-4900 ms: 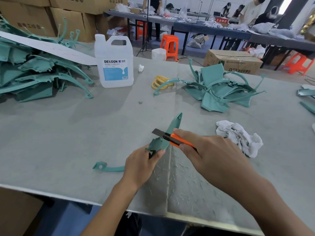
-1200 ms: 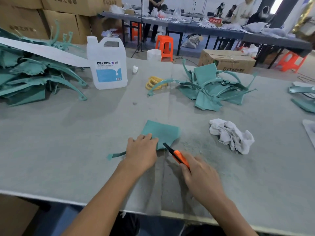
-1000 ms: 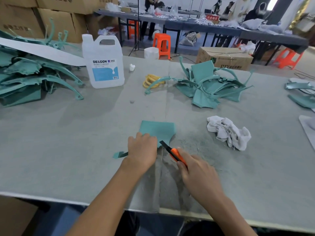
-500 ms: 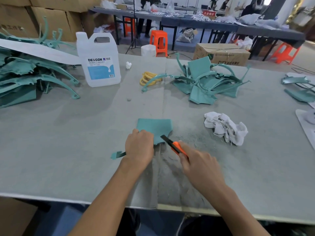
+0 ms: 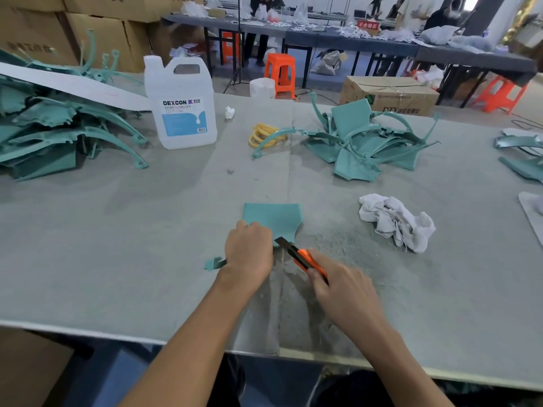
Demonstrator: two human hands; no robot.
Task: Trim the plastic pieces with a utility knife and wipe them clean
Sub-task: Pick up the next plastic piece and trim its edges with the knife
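A teal plastic piece (image 5: 273, 220) lies flat on the grey table (image 5: 117, 230) near the front edge. My left hand (image 5: 248, 251) covers its near part with curled fingers, and a thin teal arm of the piece sticks out to the left of my wrist. My right hand (image 5: 342, 289) grips an orange utility knife (image 5: 305, 258), whose dark blade touches the piece's near right edge. A crumpled white rag (image 5: 396, 221) lies on the table to the right.
Teal pieces are heaped at the far left (image 5: 53, 133) and at the back centre (image 5: 361, 145), and more lie at the right edge (image 5: 520, 154). A white DEXCON jug (image 5: 180, 104) and yellow rings (image 5: 263, 135) stand behind. Shavings lie around the knife. People work at far tables.
Since 4.9 s ago the piece went from raised on edge to flat on the table. Over the last second the hands and knife barely shifted; the view moved slightly.
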